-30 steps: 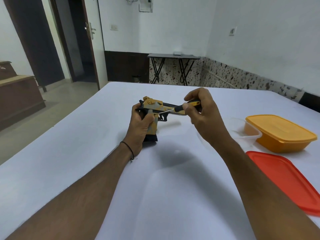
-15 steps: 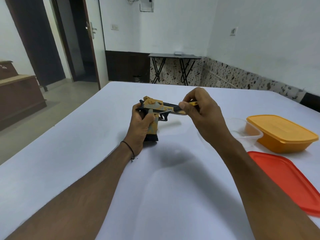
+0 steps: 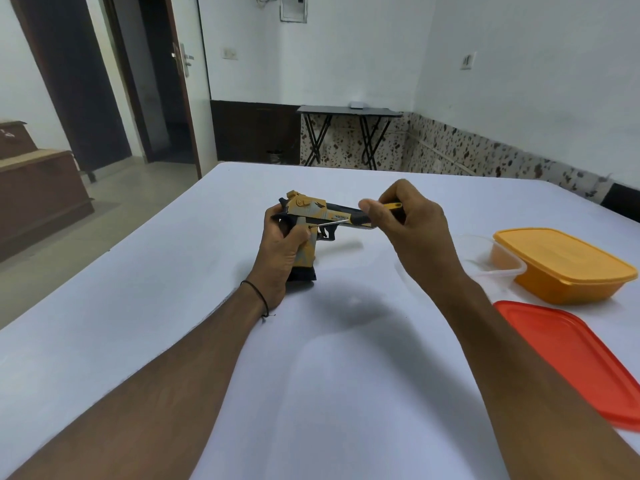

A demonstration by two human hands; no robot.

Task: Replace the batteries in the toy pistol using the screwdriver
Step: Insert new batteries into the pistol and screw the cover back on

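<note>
1. An orange tub (image 3: 568,265) sits on the white surface (image 3: 138,306) at 3 o'clock from the toy pistol (image 3: 311,211); its lid is on, so the contents are hidden
2. A clear tub (image 3: 498,261) stands open just beside the orange tub's 9 o'clock side; I cannot tell what it holds
3. A red lid (image 3: 571,362) lies flat at the orange tub's 6 o'clock
4. The pistol stands mid-surface, grip down; its long axis runs 9 to 3 o'clock, muzzle toward 3
5. The left hand (image 3: 280,247) has its fingers curled round the grip
6. The right hand (image 3: 412,230) pinches the screwdriver (image 3: 360,219) handle in its fingers; the shaft points toward 9 o'clock, tip at the grip
</note>
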